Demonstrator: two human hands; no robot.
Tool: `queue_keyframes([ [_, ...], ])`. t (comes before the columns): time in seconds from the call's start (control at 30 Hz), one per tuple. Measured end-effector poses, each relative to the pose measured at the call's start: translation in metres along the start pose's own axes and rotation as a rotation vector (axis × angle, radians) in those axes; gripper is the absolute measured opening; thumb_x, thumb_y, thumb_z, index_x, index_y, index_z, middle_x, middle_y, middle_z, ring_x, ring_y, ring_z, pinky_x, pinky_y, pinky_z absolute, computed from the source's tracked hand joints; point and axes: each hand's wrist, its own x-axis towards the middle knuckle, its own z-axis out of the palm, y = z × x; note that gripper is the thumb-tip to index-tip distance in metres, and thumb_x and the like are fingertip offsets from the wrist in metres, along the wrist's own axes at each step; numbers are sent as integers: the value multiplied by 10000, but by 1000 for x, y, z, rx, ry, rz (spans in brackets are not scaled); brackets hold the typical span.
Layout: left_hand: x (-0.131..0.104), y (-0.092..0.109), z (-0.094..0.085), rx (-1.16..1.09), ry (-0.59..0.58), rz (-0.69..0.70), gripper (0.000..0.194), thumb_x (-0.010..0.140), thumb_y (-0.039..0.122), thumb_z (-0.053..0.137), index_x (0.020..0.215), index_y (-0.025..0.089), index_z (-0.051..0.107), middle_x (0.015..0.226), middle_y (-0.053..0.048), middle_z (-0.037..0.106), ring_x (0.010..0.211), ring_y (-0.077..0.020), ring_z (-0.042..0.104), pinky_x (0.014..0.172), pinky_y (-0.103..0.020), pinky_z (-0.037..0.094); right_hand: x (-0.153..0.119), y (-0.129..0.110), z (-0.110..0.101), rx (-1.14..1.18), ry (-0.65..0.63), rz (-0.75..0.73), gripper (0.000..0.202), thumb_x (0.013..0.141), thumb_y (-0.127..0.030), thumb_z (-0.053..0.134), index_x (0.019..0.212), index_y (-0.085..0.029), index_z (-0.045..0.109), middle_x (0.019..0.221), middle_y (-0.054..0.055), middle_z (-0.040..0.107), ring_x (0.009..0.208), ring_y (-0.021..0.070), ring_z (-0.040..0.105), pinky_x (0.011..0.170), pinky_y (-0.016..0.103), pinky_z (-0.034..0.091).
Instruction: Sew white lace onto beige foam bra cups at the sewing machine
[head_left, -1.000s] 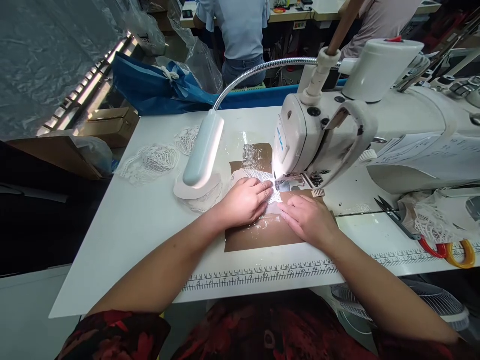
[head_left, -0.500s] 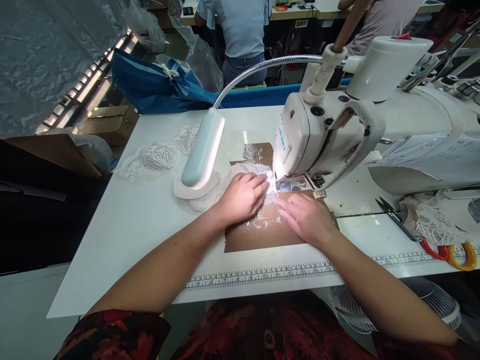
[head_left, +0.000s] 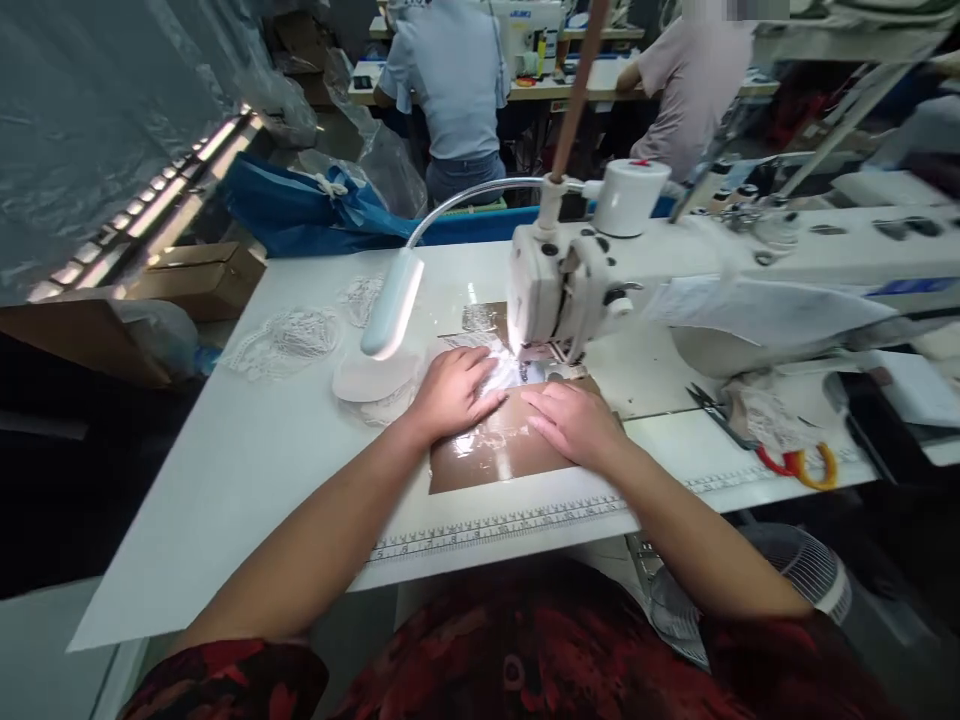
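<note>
White tabletop (head_left: 247,470) spans the scene, with cardboard boxes (head_left: 202,280) and a blue bag (head_left: 300,205) beyond its far-left edge. Pieces of white lace (head_left: 289,335) lie loose on the left part of the table, well apart from the hands. A gooseneck lamp (head_left: 386,305) hangs low over the surface, its lit head just left of the work area, above a pale round pad (head_left: 367,380).

Left hand (head_left: 450,392) lies flat and palm down, fingers extended and close together, pressing a small lace piece (head_left: 502,370) against a brown sheet (head_left: 487,455) that is fixed to the table. The fingertips point toward the needle area of the sewing machine (head_left: 570,280), and the lace sits directly in front of the presser foot, brightly lit. Right hand (head_left: 574,425) also lies flat on the brown sheet, fingers straight, just right of the left hand; the two hands are near each other but not touching, and neither grips anything.

A printed ruler strip (head_left: 510,522) runs along the near table edge below both hands. Right of the machine head, thread snips (head_left: 712,412) and scissors with red and yellow handles (head_left: 802,465) rest on the table beside a heap of lace (head_left: 757,410). Two other people (head_left: 450,80) sit at benches in the background, backs turned.
</note>
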Motion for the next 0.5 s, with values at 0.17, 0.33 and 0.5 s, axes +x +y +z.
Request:
queue_keyframes([
  [0.17,-2,-10,4,25,80,-122,471,893,441,444,1158,138,688,1254,-144,645,1108,-338,578,969,-497,456,-46,8,-41,-75,-63,157,267,954,-293,475,1129,-232,667,942,40,693,790,179,634,597,270,365],
  [0.33,-2,-17,-7,-99,97,-169,370,886,340,444,1013,155,739,1152,-126,703,1067,-316,614,940,-490,496,-112,70,-46,-326,93,483,346,903,-157,456,1181,-133,660,1097,158,689,937,273,650,688,337,457],
  [0.5,-13,23,-39,-425,-271,191,287,937,278,469,1027,199,729,1138,-75,710,1106,-215,622,1009,-387,487,-131,133,-20,-471,114,476,435,818,-75,453,1205,-67,652,1106,208,690,949,311,647,754,414,501],
])
